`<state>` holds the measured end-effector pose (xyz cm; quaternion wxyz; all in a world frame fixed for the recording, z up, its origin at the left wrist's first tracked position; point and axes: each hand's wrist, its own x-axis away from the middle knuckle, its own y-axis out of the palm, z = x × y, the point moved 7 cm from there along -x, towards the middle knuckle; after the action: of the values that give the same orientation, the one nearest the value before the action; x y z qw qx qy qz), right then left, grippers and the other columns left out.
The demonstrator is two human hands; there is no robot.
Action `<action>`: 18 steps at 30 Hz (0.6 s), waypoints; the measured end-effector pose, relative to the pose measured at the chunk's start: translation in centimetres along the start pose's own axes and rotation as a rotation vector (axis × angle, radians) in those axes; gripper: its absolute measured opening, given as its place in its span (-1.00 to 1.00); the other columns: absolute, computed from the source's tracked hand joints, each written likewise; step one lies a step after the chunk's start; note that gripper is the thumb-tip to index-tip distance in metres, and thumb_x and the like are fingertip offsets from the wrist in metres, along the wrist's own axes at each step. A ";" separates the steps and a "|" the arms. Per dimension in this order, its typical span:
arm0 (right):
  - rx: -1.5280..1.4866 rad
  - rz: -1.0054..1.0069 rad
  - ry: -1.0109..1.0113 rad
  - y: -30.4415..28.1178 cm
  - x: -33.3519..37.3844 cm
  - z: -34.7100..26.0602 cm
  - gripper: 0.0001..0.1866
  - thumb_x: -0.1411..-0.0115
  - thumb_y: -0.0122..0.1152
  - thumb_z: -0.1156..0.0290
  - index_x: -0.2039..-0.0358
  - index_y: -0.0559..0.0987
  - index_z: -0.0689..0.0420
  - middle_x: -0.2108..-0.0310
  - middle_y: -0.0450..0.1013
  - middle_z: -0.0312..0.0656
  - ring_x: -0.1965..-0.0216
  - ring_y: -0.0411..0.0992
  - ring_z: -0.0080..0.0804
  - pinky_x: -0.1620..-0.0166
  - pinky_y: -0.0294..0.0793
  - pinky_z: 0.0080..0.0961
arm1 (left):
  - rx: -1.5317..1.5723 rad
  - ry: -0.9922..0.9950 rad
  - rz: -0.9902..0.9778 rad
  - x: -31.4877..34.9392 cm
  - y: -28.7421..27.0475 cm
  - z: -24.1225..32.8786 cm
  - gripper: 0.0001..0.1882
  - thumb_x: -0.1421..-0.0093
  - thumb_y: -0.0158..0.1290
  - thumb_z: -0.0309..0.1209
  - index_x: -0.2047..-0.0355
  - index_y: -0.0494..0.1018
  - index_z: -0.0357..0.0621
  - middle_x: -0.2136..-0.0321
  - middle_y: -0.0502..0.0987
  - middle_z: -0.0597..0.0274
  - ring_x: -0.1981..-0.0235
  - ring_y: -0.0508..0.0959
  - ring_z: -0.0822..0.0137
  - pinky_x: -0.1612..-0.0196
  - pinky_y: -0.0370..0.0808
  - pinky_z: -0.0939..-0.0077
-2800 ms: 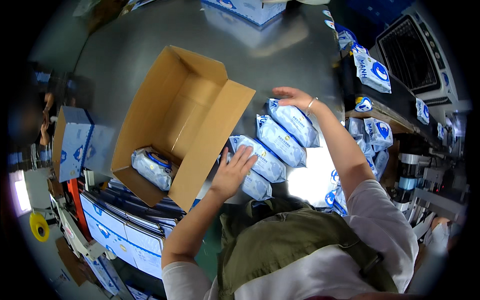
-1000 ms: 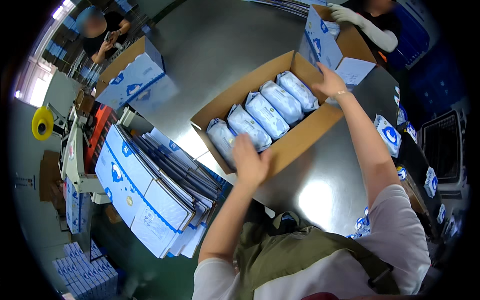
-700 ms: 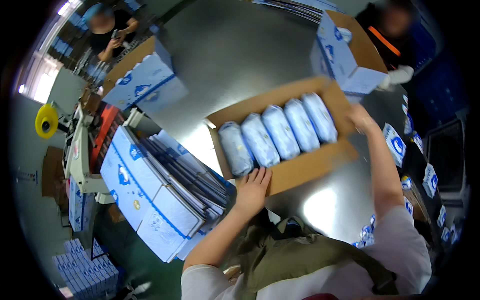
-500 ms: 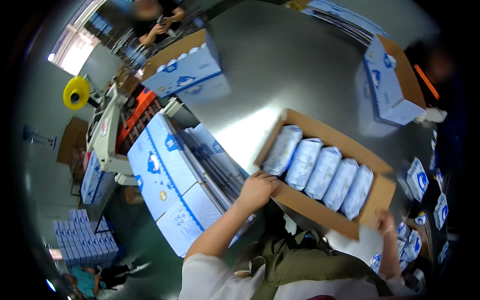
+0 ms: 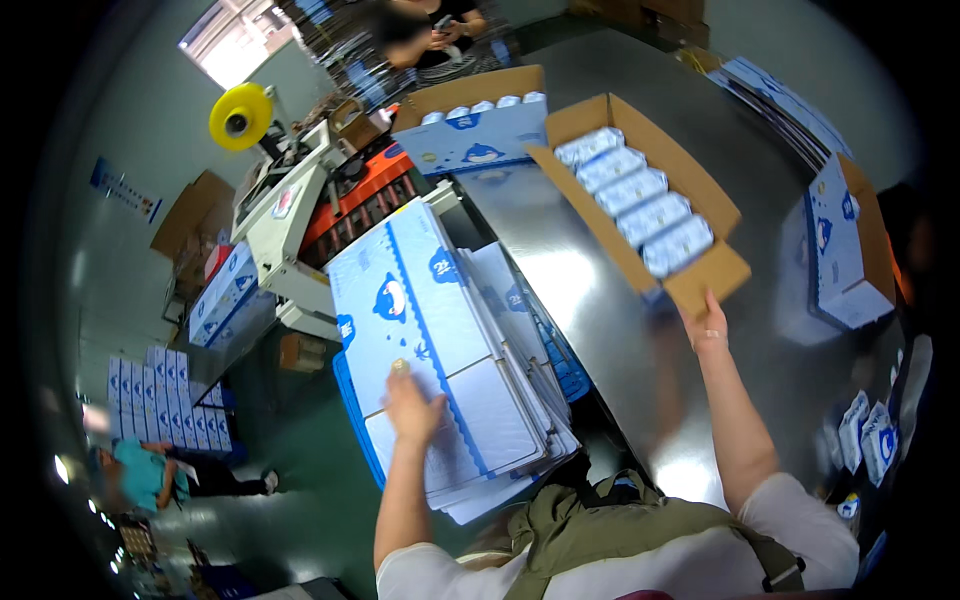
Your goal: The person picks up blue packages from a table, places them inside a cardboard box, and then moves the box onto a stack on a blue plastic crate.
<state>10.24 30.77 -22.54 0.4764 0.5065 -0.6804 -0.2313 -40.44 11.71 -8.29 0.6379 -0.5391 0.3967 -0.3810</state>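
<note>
My left hand [image 5: 412,408] rests on the top sheet of a stack of flattened blue-and-white cartons [image 5: 440,350], thumb apart from the fingers. A pale yellowish spot shows at one fingertip. With my right hand [image 5: 708,328] I hold the near end flap of an open carton [image 5: 685,180]; some fingers are hidden by the flap. Inside it several white-and-blue soft packs [image 5: 635,193] lie in a row. The open carton stands on the steel table [image 5: 560,270], turned with its near end toward my right hand.
Another filled open carton [image 5: 475,145] stands at the table's far left, beside a sealing machine [image 5: 300,210] with a yellow tape roll [image 5: 240,116]. At right are another open carton [image 5: 850,250] and loose packs [image 5: 868,435]. Two other people [image 5: 440,45] are partly visible, one at lower left.
The filled carton has moved away from me across the table and turned. My left hand has left its edge for the flattened stack; my right hand has moved forward with the carton's flap.
</note>
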 end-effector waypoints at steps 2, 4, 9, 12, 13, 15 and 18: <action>0.188 -0.107 0.077 5.6 -1.9 4.0 -0.50 -0.16 0.11 0.17 -0.11 0.31 0.00 0.00 0.37 -0.23 -0.07 0.30 -0.28 -0.12 0.22 -0.28 | 0.037 -0.436 -0.110 3.1 0.0 -8.3 -0.19 0.18 0.31 -0.14 -0.01 0.23 -0.32 -0.02 0.31 -0.08 -0.11 0.27 0.02 -0.09 0.27 0.18; 0.645 -0.207 0.244 9.6 0.8 11.7 -0.39 -0.13 0.13 0.04 -0.13 0.28 0.02 -0.02 0.35 -0.20 -0.09 0.27 -0.27 -0.13 0.19 -0.27 | 0.294 -0.717 -0.188 8.1 2.4 -15.1 -0.17 0.12 0.27 -0.10 -0.03 0.21 -0.40 -0.02 0.35 -0.13 -0.07 0.33 -0.01 -0.05 0.31 0.16; 1.380 -0.522 0.434 10.0 14.9 27.4 -0.17 -0.09 0.14 0.04 -0.20 0.10 0.31 -0.14 0.18 0.09 -0.16 0.18 -0.10 -0.20 0.11 -0.33 | 0.521 -0.670 0.063 11.6 3.3 -14.1 -0.41 0.06 0.24 -0.19 0.14 0.37 -0.38 0.19 0.50 -0.17 0.16 0.52 0.01 0.10 0.43 0.27; 1.372 -0.563 0.348 12.4 18.8 27.9 -0.17 -0.09 0.17 0.10 -0.16 0.08 0.42 -0.16 0.11 0.16 -0.20 0.11 -0.06 -0.22 0.07 -0.35 | 0.575 -0.777 0.100 13.1 -0.1 -12.5 -0.43 0.06 0.23 -0.23 0.13 0.36 -0.39 0.16 0.46 -0.18 0.11 0.47 -0.01 0.05 0.39 0.28; 1.339 -0.539 0.323 9.8 16.3 28.4 -0.16 -0.11 0.12 0.06 -0.18 0.06 0.42 -0.18 0.10 0.16 -0.21 0.10 -0.08 -0.23 0.04 -0.36 | 0.567 -0.739 0.114 12.7 -1.5 -12.0 -0.43 0.07 0.23 -0.26 0.13 0.35 -0.41 0.13 0.44 -0.21 0.07 0.44 -0.01 0.01 0.36 0.29; 1.409 -0.586 0.128 10.4 14.6 25.5 -0.16 -0.17 0.02 0.00 -0.21 0.02 0.39 -0.21 0.06 0.13 -0.24 0.05 -0.13 -0.25 -0.01 -0.40 | 0.709 -0.658 0.226 12.4 -3.9 -9.8 -0.41 0.08 0.23 -0.31 0.09 0.32 -0.42 0.09 0.40 -0.20 0.00 0.39 0.01 -0.05 0.31 0.31; 1.183 -0.517 0.208 13.8 15.8 18.5 -0.19 -0.23 -0.13 -0.09 -0.24 0.02 0.32 -0.24 0.04 0.03 -0.27 0.00 -0.18 -0.27 -0.07 -0.41 | 1.181 -0.469 0.427 13.2 -9.2 -3.4 -0.31 0.07 0.22 -0.39 -0.05 0.21 -0.39 0.04 0.35 -0.07 -0.04 0.34 0.12 -0.10 0.25 0.33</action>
<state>-13.07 18.55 -13.13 0.1098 0.8502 -0.4994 0.1251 -38.89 -2.89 -0.77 0.9565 -0.0778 0.0702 -0.2723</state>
